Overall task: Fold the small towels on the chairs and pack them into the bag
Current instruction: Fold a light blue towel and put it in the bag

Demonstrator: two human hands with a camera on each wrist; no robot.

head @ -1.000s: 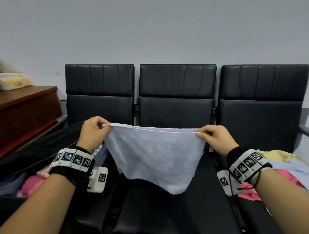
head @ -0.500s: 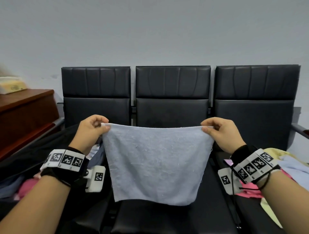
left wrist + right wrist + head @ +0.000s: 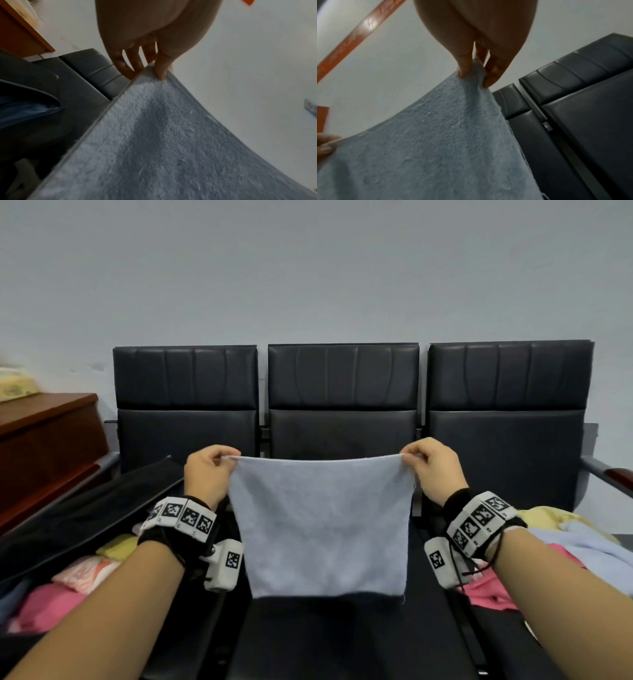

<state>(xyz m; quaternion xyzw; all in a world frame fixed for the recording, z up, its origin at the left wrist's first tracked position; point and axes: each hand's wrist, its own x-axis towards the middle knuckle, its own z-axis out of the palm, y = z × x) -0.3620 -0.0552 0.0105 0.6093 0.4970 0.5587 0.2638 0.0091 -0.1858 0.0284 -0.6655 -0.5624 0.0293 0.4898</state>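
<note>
**Blue towel held up by its two top corners over the middle chair**

You hold the light blue towel [image 3: 322,525] spread flat in the air, in front of the middle chair [image 3: 343,392]. Your left hand [image 3: 207,474] pinches the towel's top left corner, thumb on the near face and fingers behind, as the left wrist view shows [image 3: 161,70]. Your right hand [image 3: 433,470] pinches the top right corner the same way; in the right wrist view the cloth bunches a little between thumb [image 3: 464,67] and fingers. The top edge runs nearly straight between both hands, and the rest hangs below them as a rough square. Its bottom edge sits just above the middle chair's seat; touching or not, cannot tell.

Left of the middle chair, the open black bag [image 3: 85,515] holds pink and yellowish folded cloths [image 3: 85,573]. Right of the middle chair, a loose pile of yellow, blue and pink towels [image 3: 575,546] lies on the right-hand seat. Further left of the bag stands a brown wooden cabinet [image 3: 44,440] with a yellowish box [image 3: 17,386] on top; its print is too blurred to read. Black-and-white square marker codes run along both wristbands [image 3: 185,517]; no letters readable there.
</note>
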